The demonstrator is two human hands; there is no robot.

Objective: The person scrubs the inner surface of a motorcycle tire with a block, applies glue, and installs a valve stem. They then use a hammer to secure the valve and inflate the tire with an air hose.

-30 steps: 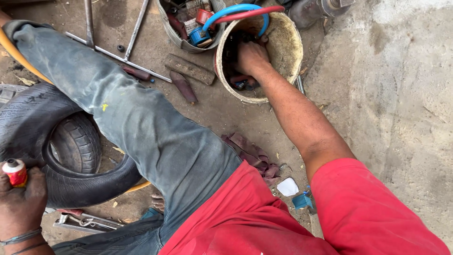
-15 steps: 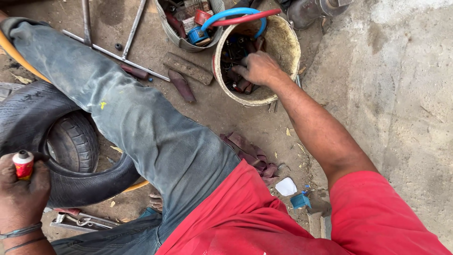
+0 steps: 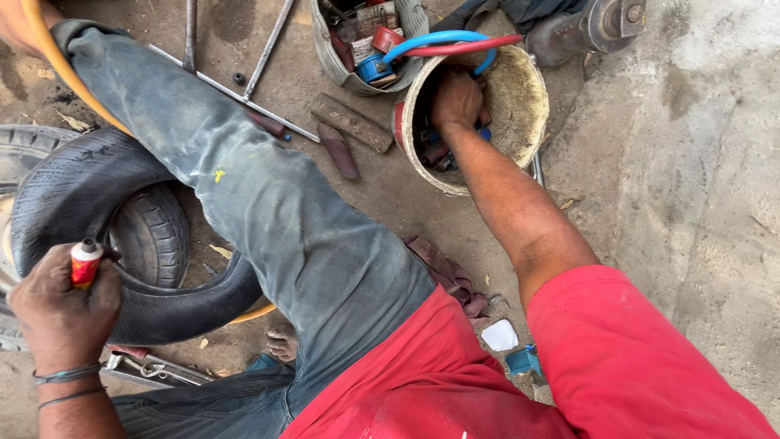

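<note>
My left hand (image 3: 61, 313) is closed around a small red and white tube (image 3: 84, 262) held upright at the lower left, just above a black rubber inner tube (image 3: 77, 191) draped over a tyre (image 3: 150, 236). My right hand (image 3: 457, 99) reaches down into a dirty cream bucket (image 3: 520, 106) at the top, among dark tools and blue parts. Whether it holds anything in there is hidden. My leg in grey trousers (image 3: 268, 219) stretches across the middle.
A second metal bucket (image 3: 337, 61) full of tools stands beside the cream one, with a blue and red hose (image 3: 447, 41) across them. Metal rods (image 3: 268, 41), flat iron pieces (image 3: 351, 122), a maroon rag (image 3: 447, 272) and a wrench (image 3: 158, 370) lie on the dirt floor.
My right hand has pushed deeper into the cream bucket. My left hand with the tube has moved up and to the right, nearer the inner tube.
</note>
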